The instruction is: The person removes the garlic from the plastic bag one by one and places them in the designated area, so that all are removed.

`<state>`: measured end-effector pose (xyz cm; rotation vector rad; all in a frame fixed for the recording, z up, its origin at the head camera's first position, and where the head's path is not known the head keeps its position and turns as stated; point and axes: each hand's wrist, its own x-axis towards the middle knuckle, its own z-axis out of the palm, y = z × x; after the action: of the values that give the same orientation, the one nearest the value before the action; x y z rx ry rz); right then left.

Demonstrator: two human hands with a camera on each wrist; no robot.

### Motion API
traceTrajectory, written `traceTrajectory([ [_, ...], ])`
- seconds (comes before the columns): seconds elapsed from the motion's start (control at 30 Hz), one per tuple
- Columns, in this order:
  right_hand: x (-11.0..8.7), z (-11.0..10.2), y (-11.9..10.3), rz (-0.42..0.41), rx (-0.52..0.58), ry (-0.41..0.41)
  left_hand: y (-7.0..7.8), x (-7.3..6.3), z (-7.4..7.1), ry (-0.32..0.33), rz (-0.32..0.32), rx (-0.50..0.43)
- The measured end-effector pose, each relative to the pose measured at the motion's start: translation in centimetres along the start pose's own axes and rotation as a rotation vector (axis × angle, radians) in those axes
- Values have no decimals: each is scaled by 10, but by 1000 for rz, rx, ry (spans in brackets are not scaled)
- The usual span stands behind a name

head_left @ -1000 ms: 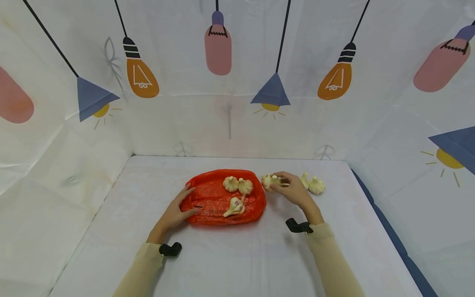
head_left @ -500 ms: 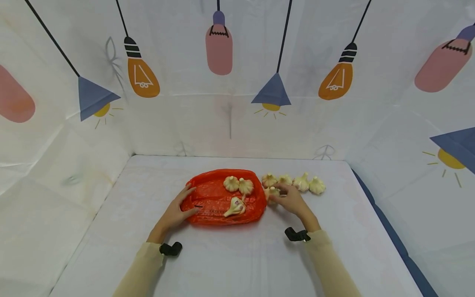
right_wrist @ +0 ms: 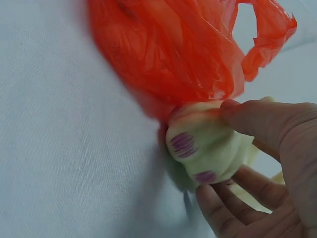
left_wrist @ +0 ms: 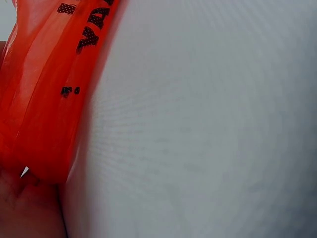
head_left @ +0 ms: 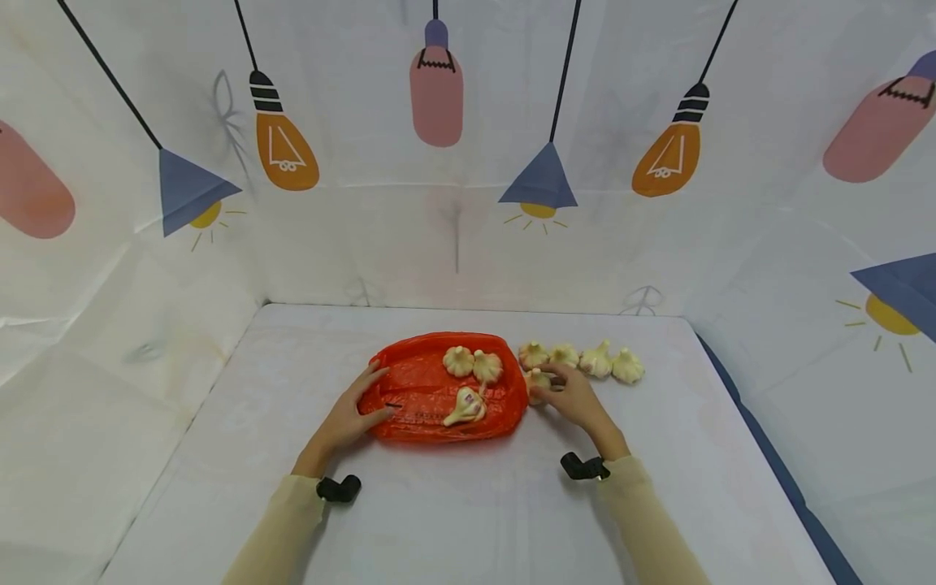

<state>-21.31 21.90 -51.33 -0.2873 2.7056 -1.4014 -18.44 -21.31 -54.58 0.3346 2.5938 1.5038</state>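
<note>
A red plastic bag (head_left: 417, 374) lies on the white table, its top open. Three garlic bulbs sit in it, two touching at the back (head_left: 458, 361) and one on its side nearer the front (head_left: 465, 406). My left hand (head_left: 347, 422) rests on the bag's left end, thumb and fingers spread apart over its edge. Right beside the bag's right edge, my right hand (head_left: 578, 398) pinches a garlic bulb (right_wrist: 208, 141) between thumb and fingertips. This bulb has purple marks and overlaps the bag in the right wrist view. Behind that hand stands a row of several garlic bulbs (head_left: 595, 360).
White table surface (head_left: 453, 504) extends in front of the bag. A white sheet printed with lamps (head_left: 537, 183) and bulbs (head_left: 288, 150) walls off the back and sides. Dark blue cloth (head_left: 768, 455) runs along the right table edge.
My right hand has come down slightly toward me from over the row's left end. Its garlic bulb now stands in front of the row, whose left bulbs show clearly. My left hand stays put.
</note>
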Motion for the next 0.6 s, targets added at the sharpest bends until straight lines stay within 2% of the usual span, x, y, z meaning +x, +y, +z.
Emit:
traceTrajectory([
  [0.2,-2,-5,0,25,-10,-14,0,0,-1,-4,9,-16],
  [0.47,1,-7,4,-83,-17,-52,-2,-1,-1,5,7,-17],
  [0.6,-1,-7,3,-58,-12,-41,-3,0,0,0,12,-20],
])
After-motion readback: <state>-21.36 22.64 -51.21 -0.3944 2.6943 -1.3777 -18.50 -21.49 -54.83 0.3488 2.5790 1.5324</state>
